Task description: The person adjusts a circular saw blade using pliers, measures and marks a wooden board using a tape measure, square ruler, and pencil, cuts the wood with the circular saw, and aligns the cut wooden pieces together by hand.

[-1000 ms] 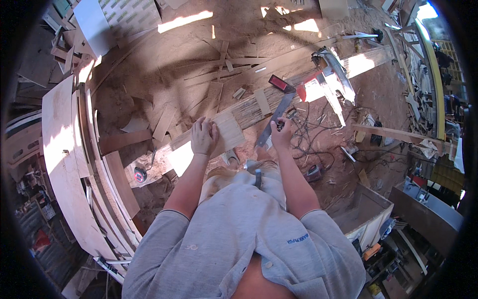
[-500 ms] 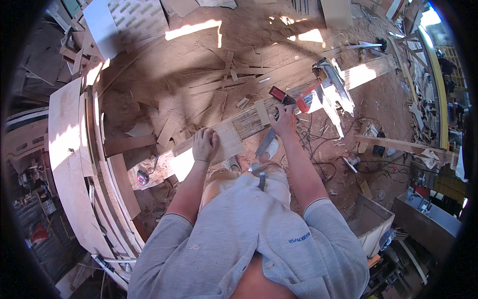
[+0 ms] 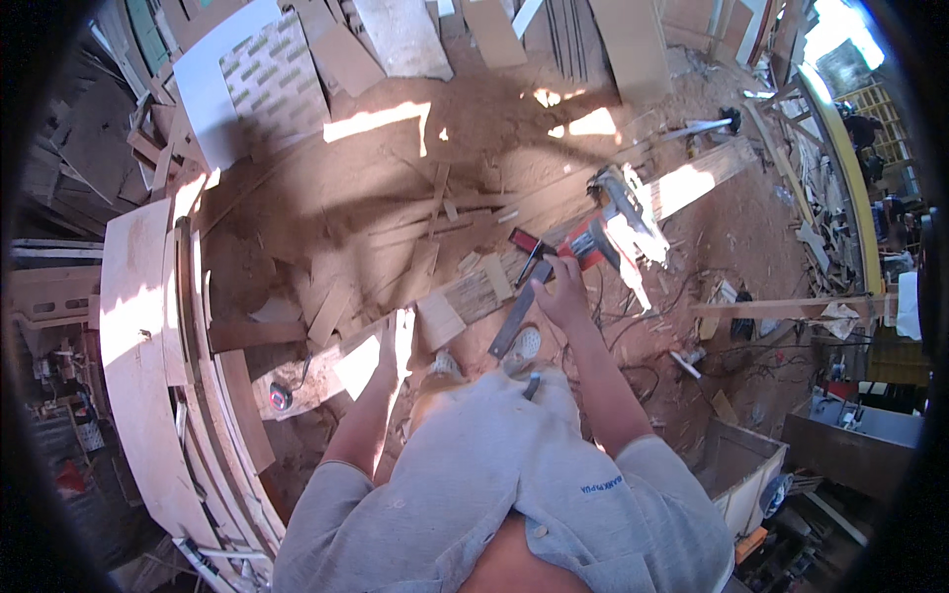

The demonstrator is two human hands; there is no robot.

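Observation:
My left hand [image 3: 395, 336] is at the left side of a small pale wood panel [image 3: 442, 318] lying on a long plank [image 3: 692, 183]; sunlight and blur hide its finger shape. My right hand [image 3: 561, 292] grips the long, flat metal blade of a carpenter's square [image 3: 514, 321]; the red handle [image 3: 526, 240] is just beyond it, by small wood offcuts [image 3: 494, 272]. A red, yellow and silver power tool [image 3: 618, 222] rests on the plank beyond my right hand. A red-and-black tape measure [image 3: 280, 398] lies left of my left hand.
Stacked boards [image 3: 133, 326] line the left. Offcuts and sheets [image 3: 494, 30] lie across the dusty floor [image 3: 297, 227]. Cables [image 3: 643, 376], a wooden crate [image 3: 732, 465] and a crosswise board [image 3: 771, 308] are at the right. Another person [image 3: 860, 133] is at the far upper right.
The view has tilted, showing more sheets at the top. My right hand has moved up along the square and now grips its blade. My left hand has shifted slightly left into sunlight.

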